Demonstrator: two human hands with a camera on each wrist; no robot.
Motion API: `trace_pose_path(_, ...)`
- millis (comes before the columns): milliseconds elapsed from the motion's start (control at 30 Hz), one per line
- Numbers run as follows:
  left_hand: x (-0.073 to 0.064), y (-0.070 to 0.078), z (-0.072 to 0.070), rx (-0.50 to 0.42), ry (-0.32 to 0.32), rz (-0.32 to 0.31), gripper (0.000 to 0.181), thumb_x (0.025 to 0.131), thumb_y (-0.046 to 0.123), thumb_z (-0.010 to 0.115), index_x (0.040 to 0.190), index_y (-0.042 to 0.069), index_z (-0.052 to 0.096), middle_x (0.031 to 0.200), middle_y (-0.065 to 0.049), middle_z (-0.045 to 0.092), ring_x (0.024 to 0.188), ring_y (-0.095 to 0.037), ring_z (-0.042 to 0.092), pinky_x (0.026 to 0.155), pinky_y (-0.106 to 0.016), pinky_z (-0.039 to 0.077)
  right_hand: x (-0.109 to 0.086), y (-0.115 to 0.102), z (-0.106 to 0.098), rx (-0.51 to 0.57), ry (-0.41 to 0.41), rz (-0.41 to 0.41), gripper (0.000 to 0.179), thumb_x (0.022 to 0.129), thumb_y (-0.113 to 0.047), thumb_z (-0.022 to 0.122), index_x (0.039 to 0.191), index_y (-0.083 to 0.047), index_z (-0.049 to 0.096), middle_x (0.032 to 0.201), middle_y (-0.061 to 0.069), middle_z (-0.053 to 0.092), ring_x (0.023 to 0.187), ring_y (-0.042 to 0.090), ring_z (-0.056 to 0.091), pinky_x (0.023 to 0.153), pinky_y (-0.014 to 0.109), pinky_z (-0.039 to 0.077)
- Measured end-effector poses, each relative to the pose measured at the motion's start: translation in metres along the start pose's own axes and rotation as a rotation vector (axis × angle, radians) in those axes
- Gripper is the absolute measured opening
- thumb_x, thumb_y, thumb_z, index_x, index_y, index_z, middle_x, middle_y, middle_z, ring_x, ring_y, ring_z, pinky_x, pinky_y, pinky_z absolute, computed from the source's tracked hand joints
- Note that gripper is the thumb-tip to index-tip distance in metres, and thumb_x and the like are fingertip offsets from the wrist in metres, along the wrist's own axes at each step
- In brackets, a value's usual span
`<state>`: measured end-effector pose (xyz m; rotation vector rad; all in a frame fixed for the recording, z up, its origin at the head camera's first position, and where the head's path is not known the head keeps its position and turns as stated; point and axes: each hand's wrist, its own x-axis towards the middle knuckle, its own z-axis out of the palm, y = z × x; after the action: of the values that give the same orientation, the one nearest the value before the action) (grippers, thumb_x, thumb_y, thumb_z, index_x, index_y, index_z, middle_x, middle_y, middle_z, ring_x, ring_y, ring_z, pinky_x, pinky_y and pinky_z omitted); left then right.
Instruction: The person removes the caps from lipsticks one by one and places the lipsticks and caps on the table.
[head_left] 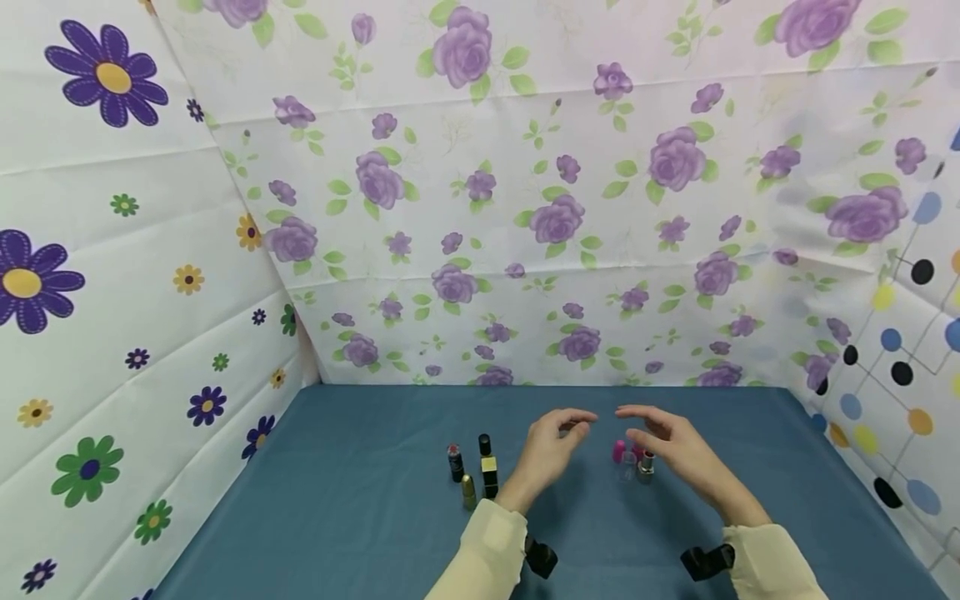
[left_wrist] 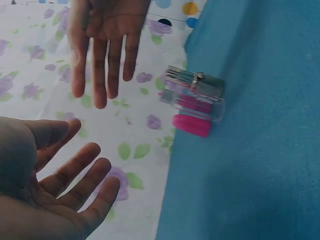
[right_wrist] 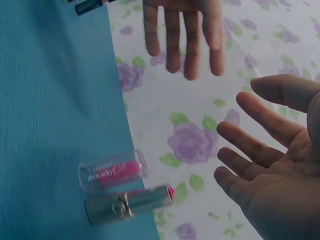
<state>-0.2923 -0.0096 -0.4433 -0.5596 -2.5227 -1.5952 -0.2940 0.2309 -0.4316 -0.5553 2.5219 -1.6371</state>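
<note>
From my end, the left hand (head_left: 550, 450) and right hand (head_left: 675, 446) hover, fingers relaxed. I see dark tubes (head_left: 490, 477) left of the left hand, a silver lipstick (head_left: 646, 467) beside the right

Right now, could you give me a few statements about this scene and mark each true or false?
1. The left hand and right hand are empty. True.
2. The two hands touch each other. False: a gap separates them.
3. A gold tube is on the blue cloth. True.
4. No sleeves show. False: two cream sleeves do.
5. The silver tube is nearer the right hand than the left. True.
</note>
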Motion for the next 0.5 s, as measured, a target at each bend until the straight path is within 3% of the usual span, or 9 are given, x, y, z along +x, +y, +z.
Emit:
trace_pose_path(100, -0.001, 0.004, -0.006, -0.018, 0.017, 0.009, 0.026, 0.109, 0.027, 0.058, 0.127, 0.019, 0.075, 0.125, 0.002, 0.069, 0.114, -0.018, 0.064, 0.096, -0.04, 0.055, 0.0, -0.003, 0.008, 0.006, 0.018, -0.028, 0.051, 0.106, -0.037, 0.063, 0.15, -0.012, 0.055, 0.16, 0.017, 0.043, 0.152, 0.046, 0.029, 0.115, 0.07, 0.029)
trace_pose_path(367, -0.006, 0.0, -0.015, -0.093, 0.027, 0.02, 0.03, 0.11, 0.024, 0.057, 0.135, 0.015, 0.07, 0.128, -0.003, 0.071, 0.116, -0.019, 0.065, 0.101, -0.043, 0.053, 0.003, -0.001, 0.029, 0.079, -0.029, -0.015, 0.057, 0.107, -0.037, 0.061, 0.155, -0.01, 0.049, 0.161, 0.019, 0.042, 0.144, 0.043, 0.044, 0.108, 0.057, 0.047)
trace_pose_path(500, -0.008, 0.0, -0.023, -0.121, 0.057, 0.018, 0.03, 0.11, 0.026, 0.057, 0.135, 0.016, 0.07, 0.129, -0.004, 0.071, 0.118, -0.02, 0.065, 0.102, -0.045, 0.053, 0.005, 0.0, 0.038, 0.113, -0.066, -0.012, 0.056, 0.107, -0.036, 0.061, 0.155, -0.009, 0.048, 0.16, 0.019, 0.043, 0.145, 0.042, 0.044, 0.107, 0.052, 0.049)
